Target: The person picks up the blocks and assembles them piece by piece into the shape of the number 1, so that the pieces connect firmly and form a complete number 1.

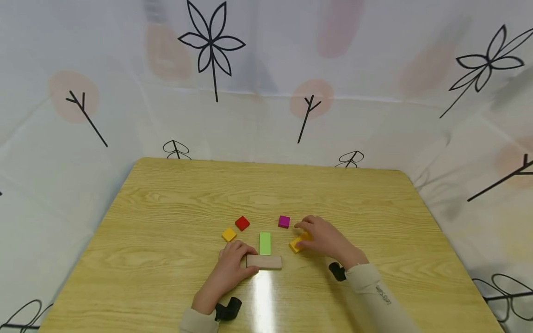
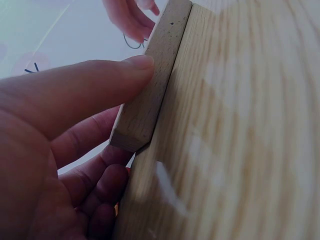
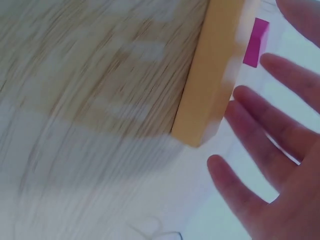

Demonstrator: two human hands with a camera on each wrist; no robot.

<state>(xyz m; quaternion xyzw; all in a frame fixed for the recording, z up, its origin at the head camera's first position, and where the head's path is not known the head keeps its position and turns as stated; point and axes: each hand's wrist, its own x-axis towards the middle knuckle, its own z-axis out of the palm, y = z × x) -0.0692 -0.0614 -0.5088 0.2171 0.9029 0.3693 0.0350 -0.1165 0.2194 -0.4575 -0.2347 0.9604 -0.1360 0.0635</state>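
Observation:
My left hand (image 1: 230, 268) holds the left end of a plain wooden block (image 1: 266, 262), lying crosswise on the table; in the left wrist view the thumb presses one side of the wooden block (image 2: 155, 75), with fingers beyond it. A light green block (image 1: 264, 243) lies lengthwise just behind it. To the right, my right hand (image 1: 326, 238) is over a yellow-orange block (image 1: 296, 244) and partly covers it. The right wrist view has the fingers spread beside that yellow-orange block (image 3: 210, 75); whether any fingertip touches it I cannot tell.
A magenta block (image 1: 284, 222) sits behind the yellow-orange one. Behind my left hand are a red block (image 1: 242, 223) and a small yellow block (image 1: 229, 234). The wooden table (image 1: 187, 189) ends at a patterned cloth (image 1: 258, 125) at the back.

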